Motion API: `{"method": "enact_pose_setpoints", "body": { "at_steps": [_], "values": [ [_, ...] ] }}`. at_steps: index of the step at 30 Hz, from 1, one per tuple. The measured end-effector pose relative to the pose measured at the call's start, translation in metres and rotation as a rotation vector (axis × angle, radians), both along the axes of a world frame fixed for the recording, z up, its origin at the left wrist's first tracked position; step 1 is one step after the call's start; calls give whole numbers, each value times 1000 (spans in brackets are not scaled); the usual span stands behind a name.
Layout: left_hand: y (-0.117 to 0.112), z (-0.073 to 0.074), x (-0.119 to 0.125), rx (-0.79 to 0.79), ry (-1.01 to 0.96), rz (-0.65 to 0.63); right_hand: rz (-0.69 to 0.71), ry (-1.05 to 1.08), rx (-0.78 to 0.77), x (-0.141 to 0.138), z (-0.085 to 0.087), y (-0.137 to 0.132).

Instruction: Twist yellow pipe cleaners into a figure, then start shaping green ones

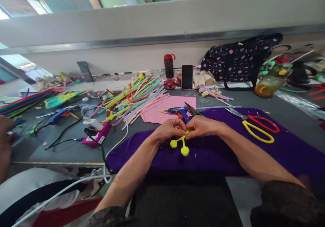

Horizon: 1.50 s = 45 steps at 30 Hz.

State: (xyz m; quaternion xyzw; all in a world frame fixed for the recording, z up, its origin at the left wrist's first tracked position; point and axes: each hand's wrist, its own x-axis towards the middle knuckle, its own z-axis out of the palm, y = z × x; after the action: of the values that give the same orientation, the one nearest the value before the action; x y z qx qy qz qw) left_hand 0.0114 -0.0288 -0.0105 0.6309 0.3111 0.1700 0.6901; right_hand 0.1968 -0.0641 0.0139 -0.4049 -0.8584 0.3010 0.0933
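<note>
A yellow pipe-cleaner piece (185, 150) with fuzzy balls at its stem ends hangs below my fingertips, over a purple cloth (210, 154). My left hand (169, 128) is closed, thumb and forefinger pinching its upper part. From the other side my right hand (200, 126) pinches the same piece, and the two hands nearly touch. The fingers cover the spot where the stems meet. Just beyond my hands lie a blue glue gun (177, 110) and dark-jawed pliers (191, 108), partly on a pink sheet (166, 105).
Scissors (257, 123) with red and yellow handles lie at right. Coloured pipe cleaners (137, 95) are heaped behind. At left are a magenta power strip (96, 134), cables and another glue gun (59, 116). A phone (187, 77) and bottle (168, 66) stand behind. Another person's arm (5, 145) shows far left.
</note>
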Motion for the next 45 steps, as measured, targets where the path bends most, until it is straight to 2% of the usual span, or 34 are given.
{"method": "enact_pose_setpoints", "body": {
  "at_steps": [4,8,17,23,25,27,30,32,34,37,39,41,45],
  "values": [
    [0,-3,1,-21,4,20,-60,-68,159,6,2,3],
    [1,-3,0,-25,52,26,-67,-49,157,10,2,4],
    [1,6,-2,119,160,21,-48,-25,134,10,2,3],
    [0,7,-4,143,192,-46,-35,-45,173,7,-1,3],
    [1,7,-5,153,190,-18,-65,-29,286,4,0,2],
    [4,7,-6,160,155,57,-140,21,509,2,4,-2],
    [7,8,-6,152,37,183,-332,185,866,3,10,-8],
    [8,10,-6,138,-38,245,-485,357,917,4,12,-9],
    [9,10,-6,122,-80,297,-576,542,714,3,9,-7],
    [9,9,-7,116,-95,338,-588,775,161,-5,-1,2],
    [8,8,-6,129,-101,342,-573,866,-82,-14,-9,7],
    [7,6,-6,154,-106,329,-550,926,-173,-21,-15,9],
    [6,5,-5,226,-117,311,-551,975,-169,-28,-18,7]
  ]
}}
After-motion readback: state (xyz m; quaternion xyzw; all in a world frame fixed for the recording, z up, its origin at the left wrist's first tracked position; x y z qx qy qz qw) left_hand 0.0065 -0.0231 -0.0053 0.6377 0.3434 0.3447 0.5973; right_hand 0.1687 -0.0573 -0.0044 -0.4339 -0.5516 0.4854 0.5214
